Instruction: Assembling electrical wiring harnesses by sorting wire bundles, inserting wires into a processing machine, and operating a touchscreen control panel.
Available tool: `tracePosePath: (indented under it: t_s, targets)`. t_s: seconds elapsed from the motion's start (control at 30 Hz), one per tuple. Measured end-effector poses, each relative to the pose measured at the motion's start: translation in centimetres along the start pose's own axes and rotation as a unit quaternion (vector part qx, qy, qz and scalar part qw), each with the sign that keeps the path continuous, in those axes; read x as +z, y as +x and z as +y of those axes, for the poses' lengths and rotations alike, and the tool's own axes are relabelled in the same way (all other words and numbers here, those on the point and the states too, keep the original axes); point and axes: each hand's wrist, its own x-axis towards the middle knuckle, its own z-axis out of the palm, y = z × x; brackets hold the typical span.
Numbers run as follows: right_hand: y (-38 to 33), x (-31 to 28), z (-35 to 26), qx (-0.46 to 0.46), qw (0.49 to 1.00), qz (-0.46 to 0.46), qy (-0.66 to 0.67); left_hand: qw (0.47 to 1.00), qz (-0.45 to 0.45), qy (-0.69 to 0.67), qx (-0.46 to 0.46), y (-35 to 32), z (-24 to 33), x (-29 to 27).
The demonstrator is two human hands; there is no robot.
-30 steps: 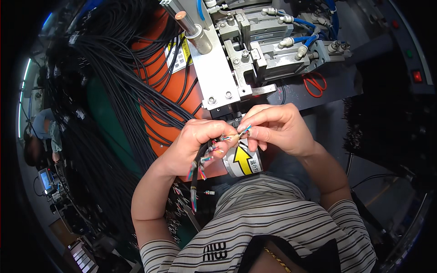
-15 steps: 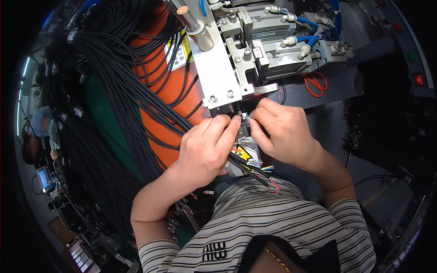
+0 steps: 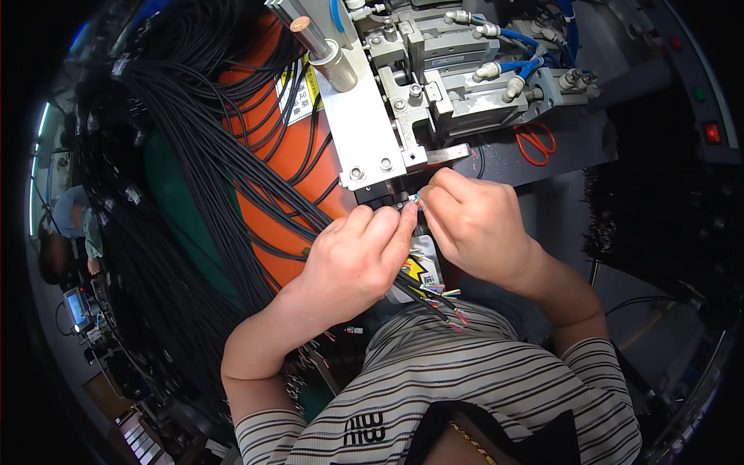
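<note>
My left hand [image 3: 353, 263] and my right hand [image 3: 473, 225] meet just under the metal press head [image 3: 387, 143] of a machine. Together they pinch the thin coloured wire ends [image 3: 412, 199] of a black cable against the machine's lower edge. More black cables with stripped coloured ends [image 3: 438, 298] trail down from under my left hand onto my striped shirt. A yellow warning label [image 3: 422, 267] shows between my hands.
A thick bundle of black cables [image 3: 201, 155] drapes over an orange panel [image 3: 271, 163] on the left. Grey pneumatic cylinders with blue hoses [image 3: 496, 70] sit at the top, red-handled scissors [image 3: 535, 143] to their right. Another person [image 3: 74, 225] stands far left.
Both hands have risen from in front of my body to the machine's lower edge, carrying the wire ends up. The loose cable ends now hang below my left hand.
</note>
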Motion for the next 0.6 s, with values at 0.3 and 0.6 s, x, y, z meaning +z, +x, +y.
tracePosePath:
  t_s: [0.3, 0.6]
  targets:
    - [0.8, -0.4, 1.2, -0.013, 0.998, -0.048, 0.025, 0.998, -0.056, 0.028, -0.004, 0.5, 0.1, -0.2]
    - [0.3, 0.6, 1.0, -0.047, 0.992, 0.077, 0.094, 1.000, 0.022, 0.016, 0.005, 0.3, 0.0, 0.2]
